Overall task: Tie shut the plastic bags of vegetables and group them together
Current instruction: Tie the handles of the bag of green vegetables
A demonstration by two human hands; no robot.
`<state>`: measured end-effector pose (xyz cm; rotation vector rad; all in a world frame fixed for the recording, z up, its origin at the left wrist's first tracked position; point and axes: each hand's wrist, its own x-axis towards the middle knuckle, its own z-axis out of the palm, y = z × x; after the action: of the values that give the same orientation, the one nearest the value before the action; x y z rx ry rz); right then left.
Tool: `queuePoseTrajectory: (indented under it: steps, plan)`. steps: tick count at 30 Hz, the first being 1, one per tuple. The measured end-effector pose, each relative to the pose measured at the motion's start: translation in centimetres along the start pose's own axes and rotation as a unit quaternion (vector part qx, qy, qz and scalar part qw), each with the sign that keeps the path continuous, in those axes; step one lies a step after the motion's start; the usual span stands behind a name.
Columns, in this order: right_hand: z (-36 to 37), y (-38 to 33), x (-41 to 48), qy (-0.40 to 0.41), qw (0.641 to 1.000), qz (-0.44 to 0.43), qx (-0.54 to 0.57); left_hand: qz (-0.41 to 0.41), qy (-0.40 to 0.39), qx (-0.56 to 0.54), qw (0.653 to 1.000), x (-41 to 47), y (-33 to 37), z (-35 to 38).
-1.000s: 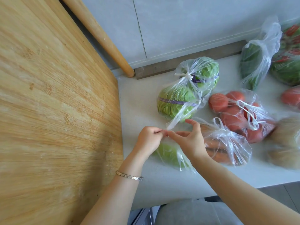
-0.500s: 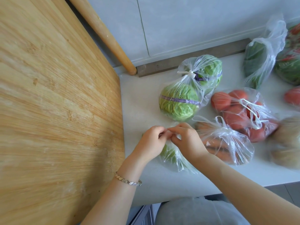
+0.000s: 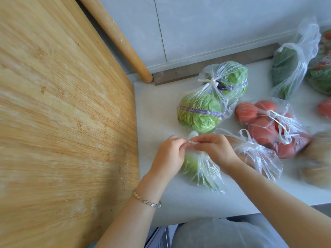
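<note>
A clear bag with a green vegetable [image 3: 198, 169] lies on the white counter [image 3: 157, 111] in front of me. My left hand [image 3: 168, 156] and my right hand [image 3: 215, 149] both pinch the twisted plastic at its neck, fingertips meeting above the bag. Behind it lies a knotted bag of cabbages [image 3: 206, 108]. A knotted bag of carrots [image 3: 259, 156] sits partly hidden under my right wrist. To the right is a knotted bag of tomatoes [image 3: 268, 124]. A bag of dark green vegetables [image 3: 286, 68] stands at the back right.
A large wooden board [image 3: 62, 113] fills the left side, with a rolling pin [image 3: 116, 36] leaning on the wall behind it. More bagged produce lies at the right edge: greens with red [image 3: 320, 68] and a blurred pale bag [image 3: 318, 161]. The counter's front edge runs below my arms.
My hands have drawn closer together at the bag's neck, and the long plastic tail that stretched up toward the cabbages is now gathered between my fingers. The other bags have not moved.
</note>
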<state>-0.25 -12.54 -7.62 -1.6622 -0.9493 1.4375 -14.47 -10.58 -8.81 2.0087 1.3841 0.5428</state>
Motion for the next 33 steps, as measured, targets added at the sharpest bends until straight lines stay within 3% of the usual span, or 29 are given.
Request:
queuePoseTrajectory:
  steps: [3, 6, 8, 10, 13, 16, 18, 23, 26, 28, 33]
  plan:
    - [-0.7, -0.6, 0.4, -0.070, 0.978, 0.135, 0.146, 0.069, 0.074, 0.039, 0.994, -0.3, -0.9, 0.9]
    - [-1.4, -1.1, 0.5, -0.197, 0.941, 0.214, 0.171, 0.100, 0.122, 0.035, 0.987, -1.0, -1.7, 1.8]
    - [-1.5, -0.8, 0.5, -0.206, 0.935, 0.204, 0.206, 0.044, 0.102, -0.044, 0.993, -1.0, -1.2, 1.8]
    - [-1.3, -0.1, 0.3, -0.164, 0.933, 0.178, 0.264, -0.041, 0.056, -0.129, 0.989, -0.7, -0.5, 1.8]
    - [-0.5, 0.8, -0.3, -0.116, 0.948, 0.094, 0.280, -0.091, -0.005, -0.144, 0.985, -0.2, -0.3, 1.7]
    - [0.4, 1.7, -0.6, -0.027, 0.991, -0.025, 0.125, -0.139, -0.066, -0.162, 0.975, 0.1, -0.1, 1.5]
    - [0.5, 2.3, -0.6, 0.031, 0.994, -0.105, -0.024, -0.178, -0.095, -0.175, 0.964, 0.5, 0.0, 1.3]
    - [-0.3, 3.2, -0.3, 0.060, 0.923, -0.277, -0.262, -0.243, -0.110, -0.246, 0.932, 0.8, -0.1, 0.6]
    - [-0.3, 3.6, -0.1, 0.082, 0.859, -0.329, -0.384, -0.227, -0.089, -0.163, 0.956, 1.0, -0.3, 0.5]
    - [-0.4, 3.8, -0.7, 0.073, 0.844, -0.337, -0.411, -0.203, -0.044, -0.087, 0.974, 1.1, -0.6, 0.5]
    - [-0.5, 4.4, -2.6, 0.021, 0.875, -0.342, -0.341, -0.145, 0.033, -0.011, 0.989, 1.0, -1.9, 0.4]
